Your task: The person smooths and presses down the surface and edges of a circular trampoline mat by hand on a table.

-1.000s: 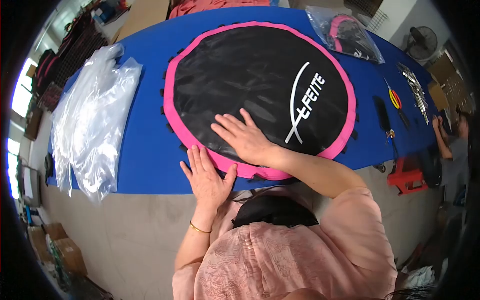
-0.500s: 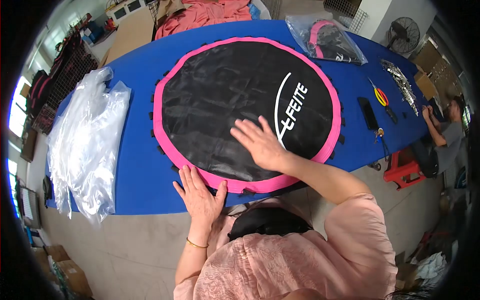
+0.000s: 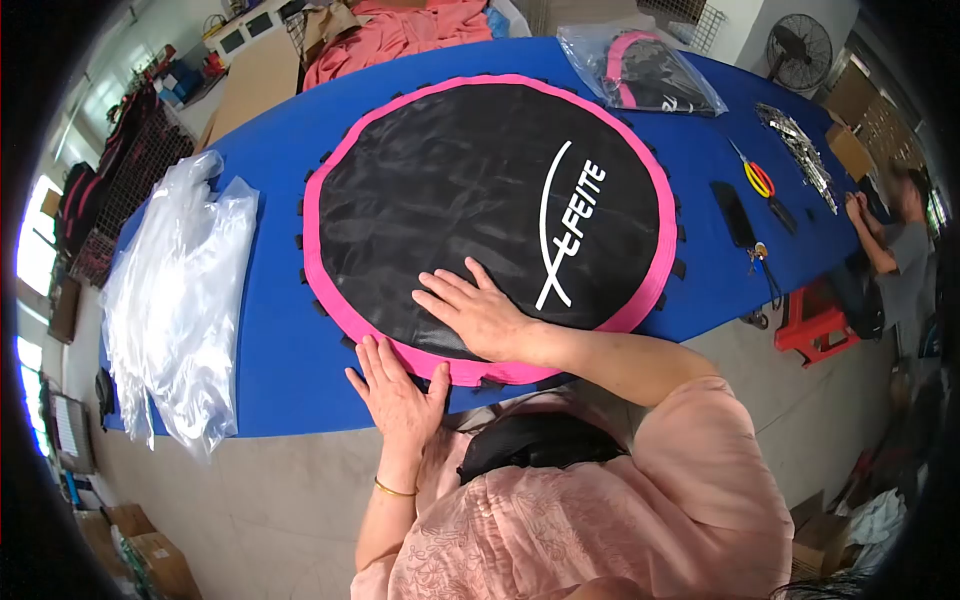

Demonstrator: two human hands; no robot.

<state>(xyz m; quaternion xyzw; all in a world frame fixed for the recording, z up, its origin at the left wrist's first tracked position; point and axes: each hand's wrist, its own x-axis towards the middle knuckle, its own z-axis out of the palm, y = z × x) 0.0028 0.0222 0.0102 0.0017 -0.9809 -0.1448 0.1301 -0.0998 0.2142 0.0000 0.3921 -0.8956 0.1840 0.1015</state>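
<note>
A round black mat (image 3: 440,190) with a pink border and white lettering lies flat on the blue table (image 3: 280,390). Small black tabs stick out around its rim. My left hand (image 3: 398,395) rests with spread fingers on the pink border at the near left edge, the thumb apart from the other fingers. Farther in, my right hand (image 3: 482,315) lies palm down on the black fabric, left of the lettering, its fingers spread. Neither hand holds anything.
Clear plastic bags (image 3: 180,300) lie at the left. A bagged mat (image 3: 650,75), metal pieces (image 3: 800,150), scissors (image 3: 758,180), a black phone (image 3: 733,212) and keys (image 3: 760,252) lie at the right. Another person (image 3: 890,250) sits beyond, near a red stool (image 3: 815,325).
My right hand has shifted right and then back left over the black fabric, away from the lettering. My left hand has stayed on the border. The camera view has shifted slightly.
</note>
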